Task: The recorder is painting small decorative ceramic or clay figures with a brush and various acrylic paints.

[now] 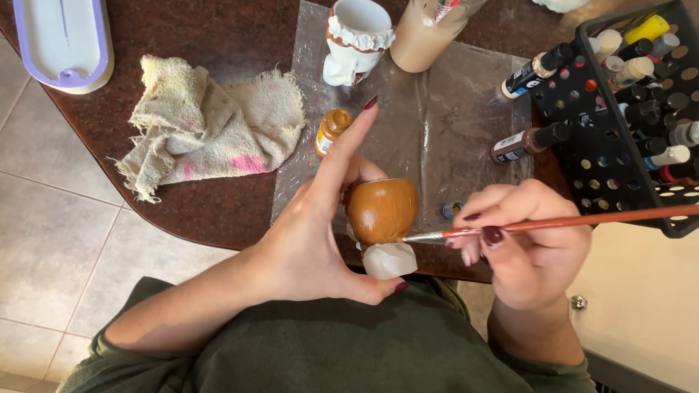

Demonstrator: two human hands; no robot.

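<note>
- My left hand [306, 240] clamps the figurine [381, 218]: thumb under its white base, fingers behind the rounded brown top, index finger raised straight and free.
- The figurine sits above my lap, just off the near edge of the table [218, 211], tilted so the seam between brown and white faces the brush.
- My right hand [528, 244] pinches the brush [553, 224] between thumb and fingertips, closed tight on the red handle; the bristle tip touches the figurine's lower right edge, where the brown coat meets bare white.
- The step in hand, as I read it, is edging the brown coat along that border; the top looks fully covered and the base unpainted.
- Next move calls for a light, steady stroke along the seam and a small turn of the figurine by my left hand, keeping fingertips off what looks like wet paint.
- Beyond the figurine on the plastic sheet [451, 109] lies an ochre bottle [332, 131], and farther off stands a white pot [357, 40] beside a cup [426, 36] of cloudy water.
- Left of the figurine lies a stained rag [211, 124]; right of it, a black rack [626, 124] of paint bottles.
</note>
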